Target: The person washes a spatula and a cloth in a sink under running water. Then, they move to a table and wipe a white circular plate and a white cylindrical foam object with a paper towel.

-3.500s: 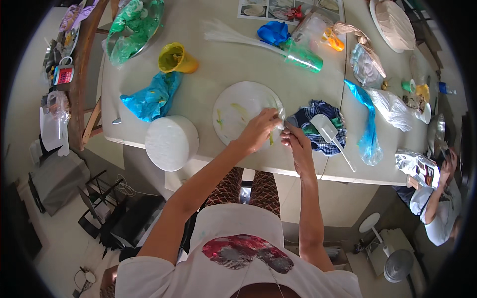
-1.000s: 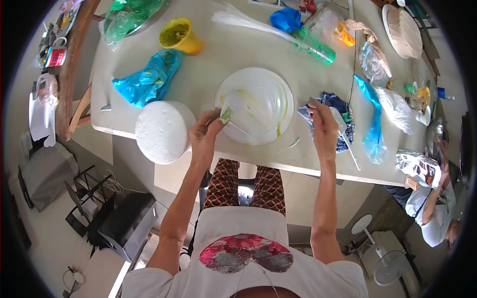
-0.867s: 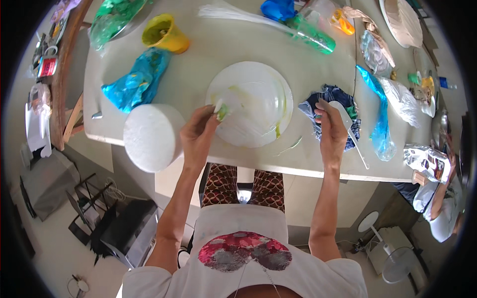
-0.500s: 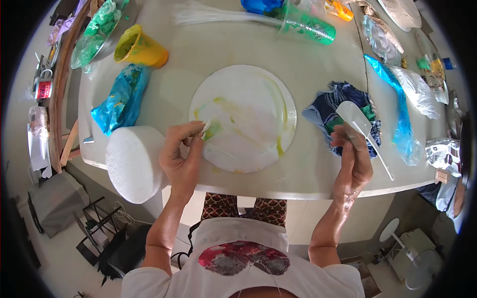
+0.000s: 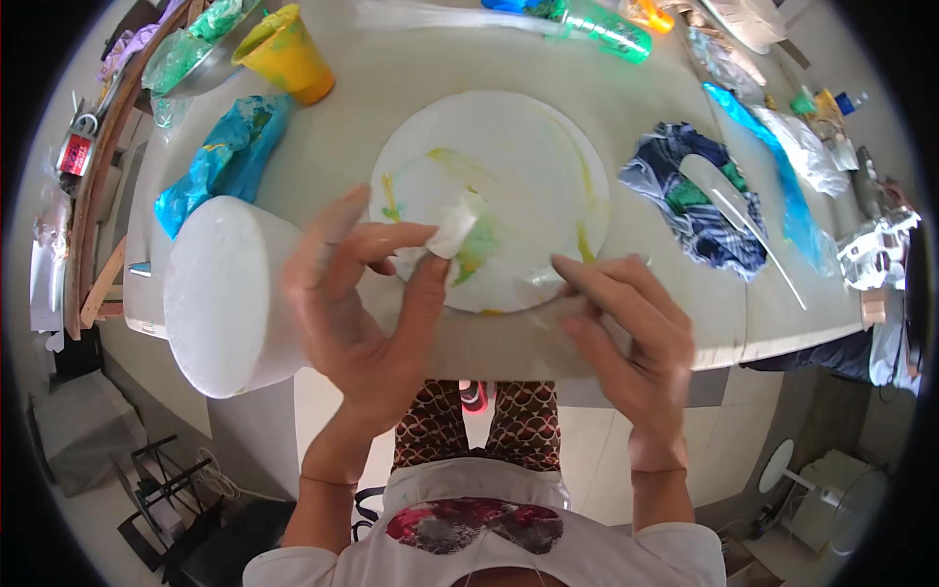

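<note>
Between the thumb and forefinger of my left hand [image 5: 362,293] is a small white crumpled scrap [image 5: 454,231], perhaps tissue, held above a round white board [image 5: 528,176]. Yellow and green smears streak the board's surface. Slightly blurred, my right hand [image 5: 636,323] is by the board's lower right edge with its fingers apart and nothing visible in it. A white plastic scraper with a thin handle [image 5: 719,194] rests on a dark plaid cloth [image 5: 675,161] to the right.
A white foam cylinder [image 5: 230,293] stands at the table's left front edge. Behind it are a smeared blue bag [image 5: 230,161] and a yellow cup [image 5: 289,57]. A green cup [image 5: 606,31] lies at the back; blue plastic film [image 5: 773,157] stretches along the right.
My right hand has left the scraper, which lies on the cloth, and moved left toward the board. My left hand has moved right over the board with the white scrap.
</note>
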Tool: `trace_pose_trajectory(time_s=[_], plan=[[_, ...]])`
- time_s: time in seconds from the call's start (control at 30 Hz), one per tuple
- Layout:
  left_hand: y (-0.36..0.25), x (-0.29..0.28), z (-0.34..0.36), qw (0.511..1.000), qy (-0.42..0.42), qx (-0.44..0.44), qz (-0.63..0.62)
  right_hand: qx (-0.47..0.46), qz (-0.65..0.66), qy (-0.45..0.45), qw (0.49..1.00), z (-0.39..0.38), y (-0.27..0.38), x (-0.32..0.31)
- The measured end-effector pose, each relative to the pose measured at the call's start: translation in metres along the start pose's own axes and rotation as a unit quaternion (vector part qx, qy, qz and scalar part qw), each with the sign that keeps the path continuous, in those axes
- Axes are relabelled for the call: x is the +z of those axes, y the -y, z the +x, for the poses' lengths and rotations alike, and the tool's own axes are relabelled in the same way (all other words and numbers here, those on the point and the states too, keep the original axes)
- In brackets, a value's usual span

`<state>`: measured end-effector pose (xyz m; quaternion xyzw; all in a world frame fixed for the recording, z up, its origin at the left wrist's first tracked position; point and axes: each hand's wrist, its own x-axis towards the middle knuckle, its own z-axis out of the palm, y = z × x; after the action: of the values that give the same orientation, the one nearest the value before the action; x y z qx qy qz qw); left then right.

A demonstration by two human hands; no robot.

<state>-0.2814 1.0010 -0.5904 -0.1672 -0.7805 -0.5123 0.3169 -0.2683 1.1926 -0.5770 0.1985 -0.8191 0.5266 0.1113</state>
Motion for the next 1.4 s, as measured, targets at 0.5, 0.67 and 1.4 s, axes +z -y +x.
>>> trace_pose_trajectory(time_s=[0.5, 0.67, 1.4], plan=[[-0.027, -0.051, -0.044, 0.978, 0.067, 0.13, 0.152, -0.042, -0.065, -0.071, 0.994, 0.015, 0.029, -0.003], [-0.015, -0.062, -0.062, 0.984, 0.067, 0.045, 0.16, -0.039, -0.276, 0.032, 0.96, 0.053, -0.014, -0.021], [-0.006, -0.054, -0.061, 0.977, 0.088, 0.038, 0.19, -0.198, -0.386, 0.066, 0.899, 0.008, -0.009, 0.011]])
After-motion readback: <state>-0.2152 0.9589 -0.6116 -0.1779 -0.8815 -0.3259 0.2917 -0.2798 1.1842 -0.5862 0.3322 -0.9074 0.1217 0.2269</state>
